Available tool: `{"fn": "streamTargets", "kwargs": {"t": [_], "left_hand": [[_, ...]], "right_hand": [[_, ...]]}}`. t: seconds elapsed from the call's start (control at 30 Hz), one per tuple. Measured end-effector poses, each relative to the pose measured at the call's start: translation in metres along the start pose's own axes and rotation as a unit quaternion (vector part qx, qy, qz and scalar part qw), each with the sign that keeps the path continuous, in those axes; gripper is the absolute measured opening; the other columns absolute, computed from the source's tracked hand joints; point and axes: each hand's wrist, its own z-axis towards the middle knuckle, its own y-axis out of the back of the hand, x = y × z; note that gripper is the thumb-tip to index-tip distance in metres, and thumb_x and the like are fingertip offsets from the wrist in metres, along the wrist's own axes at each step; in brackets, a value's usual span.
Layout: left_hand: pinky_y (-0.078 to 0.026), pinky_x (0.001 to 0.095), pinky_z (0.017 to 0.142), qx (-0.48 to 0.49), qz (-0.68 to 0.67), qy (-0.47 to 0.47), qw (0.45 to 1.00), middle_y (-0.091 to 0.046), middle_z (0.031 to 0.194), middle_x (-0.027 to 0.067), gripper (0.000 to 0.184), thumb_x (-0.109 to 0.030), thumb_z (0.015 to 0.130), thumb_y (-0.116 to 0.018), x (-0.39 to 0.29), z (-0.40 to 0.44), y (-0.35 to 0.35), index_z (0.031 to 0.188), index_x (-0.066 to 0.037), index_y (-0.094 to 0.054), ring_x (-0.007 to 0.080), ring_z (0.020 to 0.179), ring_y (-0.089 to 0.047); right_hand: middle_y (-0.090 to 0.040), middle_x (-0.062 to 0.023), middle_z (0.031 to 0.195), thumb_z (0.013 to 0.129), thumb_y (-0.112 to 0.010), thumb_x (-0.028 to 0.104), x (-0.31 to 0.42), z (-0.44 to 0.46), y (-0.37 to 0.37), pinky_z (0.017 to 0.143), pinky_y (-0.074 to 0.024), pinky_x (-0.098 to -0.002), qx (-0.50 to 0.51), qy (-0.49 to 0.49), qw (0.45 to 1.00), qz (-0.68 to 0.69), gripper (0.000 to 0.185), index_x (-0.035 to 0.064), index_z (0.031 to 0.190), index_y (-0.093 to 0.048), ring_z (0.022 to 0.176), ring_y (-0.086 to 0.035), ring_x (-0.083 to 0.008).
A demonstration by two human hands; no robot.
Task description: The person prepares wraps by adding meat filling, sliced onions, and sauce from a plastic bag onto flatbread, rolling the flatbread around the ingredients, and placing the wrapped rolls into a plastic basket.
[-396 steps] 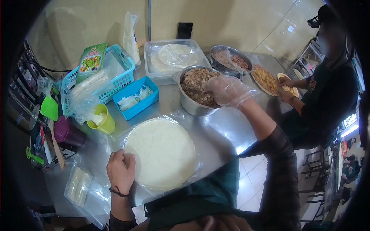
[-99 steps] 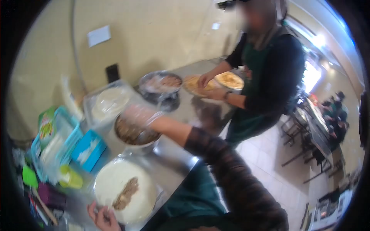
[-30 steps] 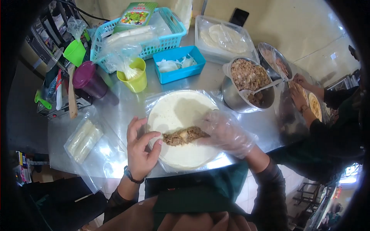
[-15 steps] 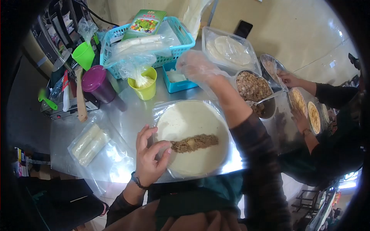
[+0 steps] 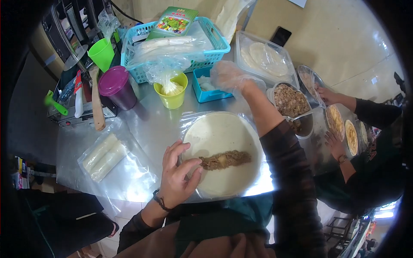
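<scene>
My left hand (image 5: 180, 174) is bare, its fingers spread and curved at the left end of a strip of brown minced filling (image 5: 230, 160). That strip lies across a round, pale flat wrapper (image 5: 219, 131), which rests on a plastic sheet. My right hand (image 5: 234, 78) wears a loose clear plastic glove. It is over the right end of a small blue box (image 5: 215, 96) with white pieces inside. The glove blurs those fingers, so whether they hold anything is unclear.
A tub of brown filling (image 5: 291, 99) with a spoon, a box of round wrappers (image 5: 290, 58), yellow cup (image 5: 173, 101), purple jar (image 5: 115, 88) and turquoise basket (image 5: 221, 45) stand around. Bagged white rolls (image 5: 103, 157) lie left. At right, a co-worker's hands (image 5: 335, 144) are by oval dishes.
The view has shifted, so everything appears farther right. My gloved right hand stays at the blue box, slightly lower over it. My left hand keeps its place at the filling's end.
</scene>
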Motion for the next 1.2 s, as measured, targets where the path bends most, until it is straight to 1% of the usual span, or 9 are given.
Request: {"fn": "streamTargets", "kwargs": {"t": [0.2, 0.3, 0.37, 0.47, 0.57, 0.63, 0.8, 0.87, 1.2], "left_hand": [[-0.037, 0.0491, 0.096, -0.017, 0.01, 0.008, 1.0, -0.05, 0.119, 0.0166, 0.017, -0.007, 0.072, -0.068, 0.0, 0.002, 0.001, 0.089, -0.006, -0.066, 0.0407, 0.115, -0.046], [-0.04, 0.0446, 0.094, -0.051, 0.003, 0.014, 0.999, -0.052, 0.116, 0.0165, 0.017, -0.006, 0.073, -0.067, 0.001, 0.003, 0.001, 0.09, -0.005, -0.066, 0.0383, 0.113, -0.048], [-0.043, 0.0375, 0.09, -0.091, -0.034, 0.048, 0.994, -0.055, 0.11, 0.0159, 0.018, -0.004, 0.075, -0.066, -0.003, 0.001, 0.006, 0.093, -0.004, -0.066, 0.0318, 0.106, -0.054], [-0.044, 0.0334, 0.086, -0.105, -0.081, 0.071, 0.989, -0.057, 0.107, 0.0153, 0.019, -0.002, 0.076, -0.065, -0.013, 0.008, 0.01, 0.095, -0.003, -0.065, 0.0276, 0.1, -0.057], [-0.045, 0.0281, 0.079, -0.061, -0.167, 0.127, 0.976, -0.062, 0.095, 0.0108, 0.019, -0.002, 0.077, -0.066, -0.033, 0.022, 0.003, 0.096, 0.0, -0.064, 0.0173, 0.087, -0.058], [-0.045, 0.025, 0.071, -0.031, -0.189, 0.14, 0.971, -0.065, 0.082, 0.0049, 0.016, -0.004, 0.078, -0.068, -0.039, 0.03, -0.005, 0.093, 0.001, -0.065, 0.0101, 0.074, -0.055], [-0.043, 0.0229, 0.061, -0.02, -0.197, 0.136, 0.971, -0.062, 0.075, 0.0036, 0.011, -0.004, 0.077, -0.066, -0.041, 0.037, -0.023, 0.085, 0.003, -0.063, 0.0081, 0.067, -0.052], [-0.042, 0.0224, 0.057, 0.0, -0.184, 0.138, 0.973, -0.061, 0.073, 0.0037, 0.01, -0.004, 0.076, -0.065, -0.042, 0.037, -0.026, 0.082, 0.003, -0.061, 0.0073, 0.065, -0.051], [-0.042, 0.0253, 0.057, -0.012, -0.119, 0.122, 0.985, -0.058, 0.068, 0.0069, 0.01, -0.003, 0.07, -0.065, -0.027, 0.021, -0.038, 0.078, 0.0, -0.063, 0.0128, 0.061, -0.052]], "right_hand": [[-0.065, -0.0175, 0.082, 0.077, -0.061, 0.024, 0.015, -0.023, 0.035, 0.07, -0.0477, -0.0367, -0.107, -0.011, 0.989, 0.098, 0.024, 0.0018, 0.083, -0.068, 0.075, -0.062, -0.0292], [-0.063, -0.0169, 0.074, 0.078, -0.061, 0.022, 0.043, -0.067, 0.07, 0.065, -0.048, -0.0351, -0.106, -0.06, 0.96, 0.251, 0.022, 0.0003, 0.079, -0.067, 0.063, -0.058, -0.0269], [-0.059, -0.0121, 0.067, 0.08, -0.059, 0.019, 0.045, -0.092, 0.072, 0.06, -0.0446, -0.0333, -0.032, 0.043, 0.941, 0.336, 0.019, 0.0008, 0.078, -0.065, 0.058, -0.052, -0.0206], [-0.058, -0.0157, 0.068, 0.077, -0.057, 0.015, 0.057, -0.127, 0.048, 0.059, -0.0435, -0.0366, 0.008, 0.092, 0.907, 0.411, 0.017, -0.0012, 0.077, -0.062, 0.059, -0.054, -0.0254], [-0.057, -0.0204, 0.07, 0.076, -0.057, 0.016, 0.075, -0.158, 0.044, 0.06, -0.0425, -0.0398, 0.043, 0.097, 0.958, 0.265, 0.019, -0.0035, 0.077, -0.059, 0.061, -0.054, -0.0318], [-0.056, -0.0214, 0.07, 0.075, -0.057, 0.016, 0.074, -0.165, 0.041, 0.06, -0.0423, -0.0407, 0.052, 0.089, 0.956, 0.275, 0.02, -0.0037, 0.076, -0.059, 0.062, -0.054, -0.0337], [-0.056, -0.0217, 0.07, 0.073, -0.057, 0.016, 0.064, -0.178, 0.038, 0.061, -0.0422, -0.0415, 0.048, 0.083, 0.953, 0.288, 0.02, -0.0035, 0.073, -0.059, 0.064, -0.055, -0.0346], [-0.059, -0.0136, 0.07, 0.076, -0.06, 0.014, 0.061, -0.18, 0.037, 0.062, -0.0451, -0.0337, 0.098, 0.07, 0.959, 0.257, 0.015, -0.0005, 0.079, -0.062, 0.062, -0.055, -0.0201], [-0.058, -0.0155, 0.071, 0.072, -0.06, 0.012, 0.052, -0.187, 0.026, 0.062, -0.0438, -0.0333, 0.029, 0.126, 0.95, 0.285, 0.013, -0.0006, 0.076, -0.06, 0.063, -0.054, -0.0206]]}}
